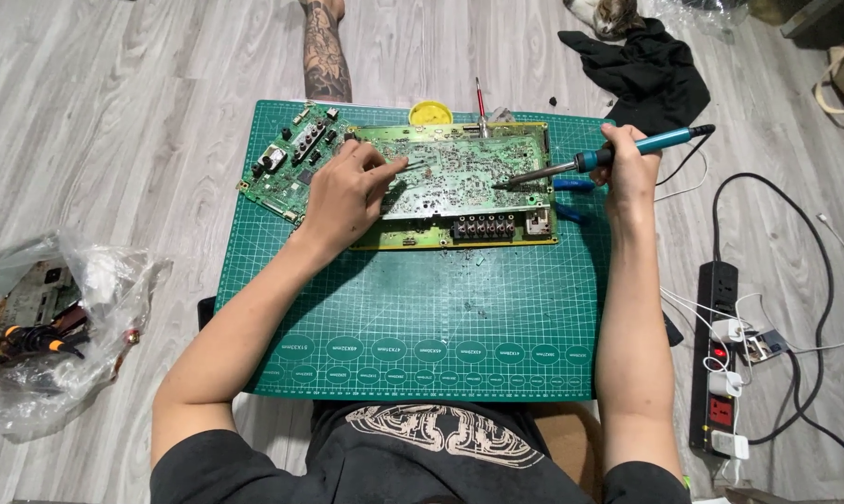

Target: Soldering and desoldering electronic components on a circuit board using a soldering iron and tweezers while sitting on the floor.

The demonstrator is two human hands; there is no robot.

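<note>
The green cutting mat [413,308] at frame centre carries the circuit board [459,177] at upper centre. Right hand [627,168] is closed around the soldering iron [618,154]; keep its tip steady on the joint. Left hand [347,191] pinches tweezers [413,166].

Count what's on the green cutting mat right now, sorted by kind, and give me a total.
Circuit boards: 2, the large circuit board and the small circuit board.
Soldering irons: 1, the soldering iron in the right hand.
Tweezers: 1, the tweezers in the left hand.
Round yellow tins: 1, the yellow tin at the cutting mat's far edge.
Total: 5
</note>
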